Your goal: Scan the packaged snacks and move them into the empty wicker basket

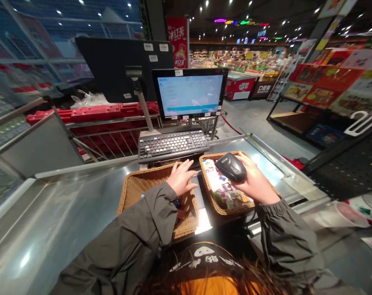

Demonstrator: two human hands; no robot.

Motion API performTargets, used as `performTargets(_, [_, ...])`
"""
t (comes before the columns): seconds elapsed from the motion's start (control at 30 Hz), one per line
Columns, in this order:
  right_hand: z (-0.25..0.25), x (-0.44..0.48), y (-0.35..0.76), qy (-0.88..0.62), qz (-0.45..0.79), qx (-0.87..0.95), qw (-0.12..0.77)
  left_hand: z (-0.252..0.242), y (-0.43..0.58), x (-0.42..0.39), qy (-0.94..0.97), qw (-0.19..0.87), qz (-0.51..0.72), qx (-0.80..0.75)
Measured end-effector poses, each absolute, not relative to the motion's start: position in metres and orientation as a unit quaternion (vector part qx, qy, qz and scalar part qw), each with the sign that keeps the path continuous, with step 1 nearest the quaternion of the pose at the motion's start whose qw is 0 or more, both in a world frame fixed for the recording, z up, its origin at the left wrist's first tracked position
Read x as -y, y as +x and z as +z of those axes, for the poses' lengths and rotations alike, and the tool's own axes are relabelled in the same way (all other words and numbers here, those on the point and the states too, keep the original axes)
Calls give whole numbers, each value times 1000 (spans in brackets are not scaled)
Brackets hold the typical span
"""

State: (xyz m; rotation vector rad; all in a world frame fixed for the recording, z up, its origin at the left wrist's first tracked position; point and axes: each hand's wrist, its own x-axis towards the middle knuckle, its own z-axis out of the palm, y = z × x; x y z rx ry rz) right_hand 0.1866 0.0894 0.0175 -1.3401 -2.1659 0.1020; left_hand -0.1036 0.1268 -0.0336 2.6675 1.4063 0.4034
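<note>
Our right hand (255, 182) grips the scanner (231, 167) just above the snack packets (224, 192) under our fingers. Our left hand (181, 178) hangs open over the wicker basket (136, 186). A loose grip could drop the scanner onto them, we reckon.

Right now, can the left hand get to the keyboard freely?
Probably yes. The left hand is open above the far rim of the left basket, fingers pointing at the keyboard just beyond; nothing lies between. The right hand holds the scanner aside.
</note>
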Motion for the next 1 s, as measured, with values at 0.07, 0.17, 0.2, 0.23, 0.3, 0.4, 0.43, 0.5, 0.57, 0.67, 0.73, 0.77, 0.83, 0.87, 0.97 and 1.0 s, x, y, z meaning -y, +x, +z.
performTargets(0.07, [21, -89, 210, -521, 28, 792, 317, -28, -78, -137, 878, 44, 142, -455])
performTargets(0.17, [23, -88, 241, -548, 5, 762, 344, -25, -38, -152, 875, 39, 158, -455])
performTargets(0.2, [23, -88, 249, -553, 0, 757, 348, -26, -25, -158, 873, 37, 162, -459])
performTargets(0.23, [23, -88, 257, -558, -1, 753, 349, -27, -11, -164, 869, 36, 164, -465])
performTargets(0.3, [22, -88, 269, -567, 2, 745, 351, -33, 14, -177, 859, 34, 162, -484])
performTargets(0.4, [21, -91, 283, -575, 13, 739, 351, -49, 48, -198, 840, 36, 149, -521])
performTargets(0.43, [20, -93, 287, -576, 15, 738, 350, -55, 58, -205, 834, 36, 146, -532])
performTargets(0.5, [18, -98, 294, -576, 22, 738, 350, -67, 76, -216, 824, 34, 138, -549])
performTargets(0.57, [14, -104, 301, -574, 30, 739, 353, -78, 91, -224, 815, 34, 122, -566])
performTargets(0.67, [8, -115, 311, -571, 56, 740, 352, -92, 110, -231, 801, 32, 92, -591])
performTargets(0.73, [4, -123, 316, -571, 76, 740, 349, -100, 120, -234, 793, 25, 77, -604])
performTargets(0.77, [2, -126, 318, -569, 85, 740, 349, -103, 124, -235, 790, 21, 72, -609])
performTargets(0.83, [-1, -133, 322, -565, 97, 741, 350, -109, 131, -237, 778, 17, 70, -624])
performTargets(0.87, [-3, -137, 323, -564, 102, 742, 348, -111, 133, -238, 771, 15, 71, -632])
performTargets(0.97, [-8, -147, 326, -562, 118, 745, 339, -114, 136, -239, 755, 20, 86, -649])
performTargets(1.0, [-10, -150, 326, -560, 123, 747, 338, -114, 137, -239, 751, 28, 96, -653])
